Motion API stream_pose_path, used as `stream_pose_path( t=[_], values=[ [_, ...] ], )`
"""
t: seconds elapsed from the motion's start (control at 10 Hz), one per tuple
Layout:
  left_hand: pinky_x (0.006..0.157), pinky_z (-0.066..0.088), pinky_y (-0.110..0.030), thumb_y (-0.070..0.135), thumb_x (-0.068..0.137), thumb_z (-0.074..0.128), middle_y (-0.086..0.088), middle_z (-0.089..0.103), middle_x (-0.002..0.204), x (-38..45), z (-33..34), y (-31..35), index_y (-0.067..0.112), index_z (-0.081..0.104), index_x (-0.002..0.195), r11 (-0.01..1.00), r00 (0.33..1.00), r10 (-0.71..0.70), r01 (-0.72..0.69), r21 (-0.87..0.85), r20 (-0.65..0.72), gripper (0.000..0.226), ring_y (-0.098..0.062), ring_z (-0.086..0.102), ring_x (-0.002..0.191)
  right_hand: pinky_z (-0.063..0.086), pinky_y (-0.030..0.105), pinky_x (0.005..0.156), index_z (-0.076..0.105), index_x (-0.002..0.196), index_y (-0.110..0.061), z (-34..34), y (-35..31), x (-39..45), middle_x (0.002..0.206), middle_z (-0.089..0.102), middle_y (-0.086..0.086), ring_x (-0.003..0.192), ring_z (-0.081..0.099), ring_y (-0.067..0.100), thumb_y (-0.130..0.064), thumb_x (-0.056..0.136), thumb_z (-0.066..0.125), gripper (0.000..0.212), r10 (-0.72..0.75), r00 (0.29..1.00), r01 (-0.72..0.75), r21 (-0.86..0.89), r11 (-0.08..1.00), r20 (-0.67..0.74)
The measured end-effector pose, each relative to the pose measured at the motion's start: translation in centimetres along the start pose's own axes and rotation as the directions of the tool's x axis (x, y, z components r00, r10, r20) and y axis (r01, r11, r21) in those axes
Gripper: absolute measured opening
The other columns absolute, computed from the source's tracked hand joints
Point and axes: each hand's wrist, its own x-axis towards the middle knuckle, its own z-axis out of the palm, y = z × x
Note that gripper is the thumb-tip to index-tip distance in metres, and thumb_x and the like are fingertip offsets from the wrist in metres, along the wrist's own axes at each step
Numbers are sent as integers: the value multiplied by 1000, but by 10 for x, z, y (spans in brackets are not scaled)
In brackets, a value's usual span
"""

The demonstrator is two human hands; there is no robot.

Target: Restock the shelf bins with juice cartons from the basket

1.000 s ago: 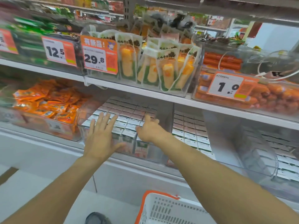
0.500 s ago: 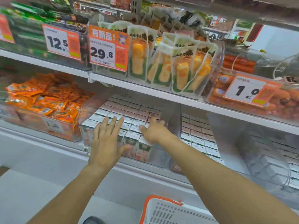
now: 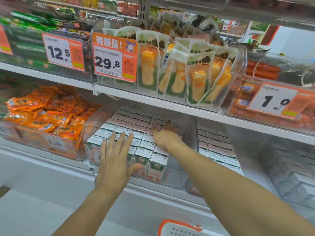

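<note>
Two hands are out over one clear bin [image 3: 188, 133] on the lower shelf, and the juice cartons [image 3: 146, 147] in it stand upright in tight rows running front to back. At far left sits a bin of orange snack packets [image 3: 42, 114], well clear of the work. Next comes the left hand [image 3: 115, 159] — fingers straight and spread, palm down over the front-left cartons, holding nothing; whether it presses on their tops or hangs just above I cannot tell. The right hand [image 3: 166, 136] reaches deeper, resting flat on carton tops toward the bin's right side, fingers loosely extended, also holding nothing. Right of the last row a strip of bare bin floor shows against the wall; that gap looks like the likely place for more stock. It lies to the right of both hands, so the right hand is nearer. The upper shelf edge [image 3: 153, 97] hangs low over the back rows and would limit a reach from above. Further right, a second bin of cartons [image 3: 216, 147]. The basket [image 3: 177, 229] shows only its rim at the bottom edge, below the right forearm — its contents are out of view
</note>
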Motion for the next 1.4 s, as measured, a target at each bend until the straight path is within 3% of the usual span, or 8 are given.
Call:
stream_pose_path(
  t=[0.1, 0.3, 0.4, 0.9, 1.1, 1.2, 1.3, 1.4],
  values=[
    [119, 7, -50, 73, 73, 41, -7, 39, 155, 1, -1, 0, 20, 35, 152, 1000, 1000, 0, 0, 22, 8, 95, -34, 25, 147, 22, 70, 106, 15, 155, -20, 8, -7, 23, 156, -2, 39, 133, 10, 69, -19, 104, 16, 50, -17, 1000, 17, -18, 1000, 9],
    [118, 6, -50, 73, 73, 40, -9, 41, 153, 3, 1, -1, 20, 51, 142, 999, 999, 10, -12, 47, 41, 87, -34, 27, 146, 14, 56, 119, 0, 157, -18, 0, 2, 26, 161, -11, 21, 145, -3, 55, -45, 105, 11, 60, -105, 983, 140, -249, 958, 149],
    [119, 3, -48, 74, 74, 36, -8, 38, 155, 1, 0, -1, 21, 50, 143, 1000, 999, 0, -1, 29, 46, 88, -32, 23, 148, 29, 47, 117, -7, 157, -17, -6, 1, 48, 162, -3, 21, 146, 21, 43, -68, 95, 24, 86, 29, 999, -25, -102, 994, 34],
    [119, 3, -48, 75, 75, 35, -8, 35, 157, 1, 1, -3, 19, 46, 146, 999, 999, -4, 3, 33, 53, 91, -31, 19, 149, 34, 40, 115, -8, 157, -20, -11, 8, 59, 163, -14, 19, 143, 31, 40, -55, 101, 29, 76, -43, 999, 43, -19, 999, 2],
    [120, -5, -45, 77, 75, 32, -9, 28, 160, 1, -9, 6, 17, 42, 148, 996, 993, -62, 55, 70, 104, 95, -29, 10, 151, 38, 38, 109, 13, 155, -7, -30, 4, -14, 153, 30, 24, 138, 38, 37, -40, 103, 40, 68, -388, 922, 387, -72, 919, 2],
    [121, -13, -45, 72, 84, 46, -4, 2, 166, 5, -25, 16, 23, 16, 157, 989, 964, -139, 122, 89, 226, 93, -26, -14, 151, 41, 38, 103, 30, 148, -11, -46, 19, -80, 141, 41, 17, 124, 49, 33, -37, 102, 46, 55, -570, 821, 570, -75, 819, 11],
    [122, -5, -46, 57, 89, 58, -5, 5, 165, 5, -44, 30, 21, 16, 156, 992, 971, -120, 110, 59, 206, 87, -27, -10, 152, 47, 36, 95, 50, 134, -14, -62, 44, -131, 130, 55, 7, 110, 58, 22, -36, 99, 52, 41, -641, 767, 642, -69, 764, 36],
    [112, 33, -43, 34, 88, 66, -6, 47, 142, -4, -70, 55, 17, 47, 139, 982, 998, -32, 41, -184, 49, 56, -27, 39, 135, 51, 34, 84, 65, 111, -17, -75, 82, -168, 111, 65, -2, 91, 63, 14, -33, 96, 58, 23, -652, 758, 651, -22, 758, -11]
  ],
)
